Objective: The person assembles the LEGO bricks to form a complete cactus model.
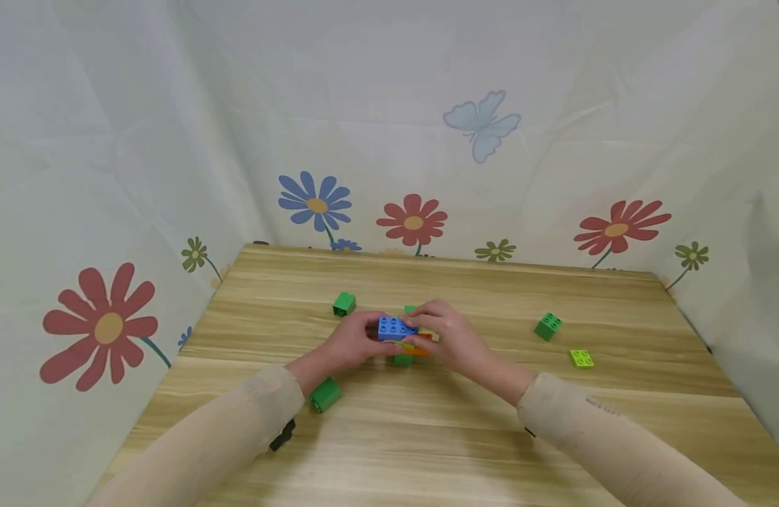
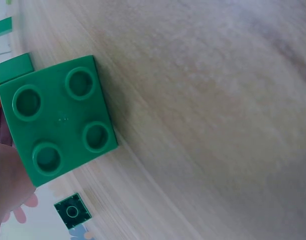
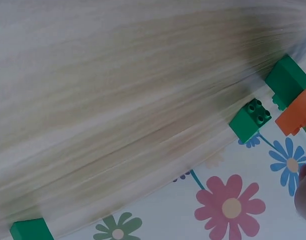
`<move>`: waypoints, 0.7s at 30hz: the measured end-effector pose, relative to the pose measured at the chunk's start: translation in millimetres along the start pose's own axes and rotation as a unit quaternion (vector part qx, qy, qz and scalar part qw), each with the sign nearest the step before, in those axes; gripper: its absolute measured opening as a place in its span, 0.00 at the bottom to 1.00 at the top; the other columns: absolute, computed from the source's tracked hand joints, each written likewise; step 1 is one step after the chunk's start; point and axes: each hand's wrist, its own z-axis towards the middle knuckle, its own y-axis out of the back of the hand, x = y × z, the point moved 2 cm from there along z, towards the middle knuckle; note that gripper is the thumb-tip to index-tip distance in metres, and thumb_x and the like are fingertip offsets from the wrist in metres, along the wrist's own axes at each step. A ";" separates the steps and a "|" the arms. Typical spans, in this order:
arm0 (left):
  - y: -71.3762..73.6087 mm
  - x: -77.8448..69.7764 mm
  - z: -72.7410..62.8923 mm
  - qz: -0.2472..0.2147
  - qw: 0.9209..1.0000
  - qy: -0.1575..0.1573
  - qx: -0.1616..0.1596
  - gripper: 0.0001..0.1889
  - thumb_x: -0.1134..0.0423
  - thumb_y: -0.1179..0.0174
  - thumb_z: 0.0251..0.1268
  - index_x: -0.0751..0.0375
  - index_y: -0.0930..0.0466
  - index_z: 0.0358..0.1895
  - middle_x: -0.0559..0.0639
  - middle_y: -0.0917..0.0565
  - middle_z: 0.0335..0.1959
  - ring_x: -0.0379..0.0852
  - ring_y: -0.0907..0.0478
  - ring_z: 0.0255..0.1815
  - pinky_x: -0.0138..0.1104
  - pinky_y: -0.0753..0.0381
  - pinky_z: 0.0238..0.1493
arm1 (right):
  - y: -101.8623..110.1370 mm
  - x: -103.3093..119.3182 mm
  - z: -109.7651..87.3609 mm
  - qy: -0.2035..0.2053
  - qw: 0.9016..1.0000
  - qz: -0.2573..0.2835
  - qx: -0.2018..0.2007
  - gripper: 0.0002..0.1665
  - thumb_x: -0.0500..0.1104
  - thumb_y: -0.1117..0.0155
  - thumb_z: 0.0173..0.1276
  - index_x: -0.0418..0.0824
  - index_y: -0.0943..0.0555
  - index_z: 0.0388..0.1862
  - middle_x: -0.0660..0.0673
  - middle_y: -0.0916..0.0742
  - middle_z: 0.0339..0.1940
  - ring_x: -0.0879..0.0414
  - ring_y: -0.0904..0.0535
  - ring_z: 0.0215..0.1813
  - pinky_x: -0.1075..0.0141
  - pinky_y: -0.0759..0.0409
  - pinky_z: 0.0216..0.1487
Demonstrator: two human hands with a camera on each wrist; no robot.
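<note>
In the head view a blue brick (image 1: 392, 327) sits on top of a small stack in the middle of the table. Below it show a lime green piece, an orange brick (image 1: 418, 346) and a green brick (image 1: 403, 359). My left hand (image 1: 351, 341) grips the blue brick's left end, thumb in front and fingers behind. From the right, my right hand (image 1: 453, 338) pinches its other end, with the thumb close over the orange brick. The right wrist view has the stack's orange brick (image 3: 297, 114) and green brick (image 3: 288, 82) at its right edge; fingertips cover part of the stack.
Loose green bricks lie behind the left hand (image 1: 344, 304), beside the left forearm (image 1: 326, 395) and at the right (image 1: 548, 326). A flat lime brick (image 1: 582, 358) lies right of the hands. A small black object (image 1: 282, 435) shows by the left sleeve. A flowered curtain (image 1: 364, 127) hangs behind the table.
</note>
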 end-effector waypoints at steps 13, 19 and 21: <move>-0.6 -1.1 -0.4 0.001 1.000 -0.009 -0.001 0.20 0.60 0.23 0.67 0.61 0.14 0.58 0.52 0.11 0.53 0.46 0.12 0.52 0.40 0.12 0.56 | -2.7 1.4 -0.5 -0.003 1.000 0.000 -0.002 0.21 0.40 0.15 0.60 0.36 0.08 0.52 0.43 0.11 0.50 0.49 0.16 0.54 0.60 0.11 0.54; -0.8 -2.8 -1.0 0.006 1.000 -0.003 -0.001 0.21 0.60 0.23 0.66 0.60 0.14 0.59 0.52 0.11 0.54 0.46 0.13 0.53 0.40 0.13 0.57 | -2.8 0.6 -1.5 0.007 1.000 -0.002 -0.001 0.21 0.40 0.16 0.61 0.36 0.08 0.52 0.43 0.10 0.49 0.49 0.16 0.53 0.59 0.11 0.54; -0.6 -2.4 -0.3 0.009 1.000 -0.003 -0.002 0.21 0.60 0.23 0.66 0.60 0.14 0.59 0.51 0.11 0.54 0.45 0.13 0.53 0.40 0.13 0.57 | -1.9 0.9 -1.1 0.009 1.000 -0.002 -0.001 0.20 0.40 0.16 0.61 0.36 0.08 0.52 0.43 0.10 0.49 0.49 0.16 0.53 0.59 0.11 0.54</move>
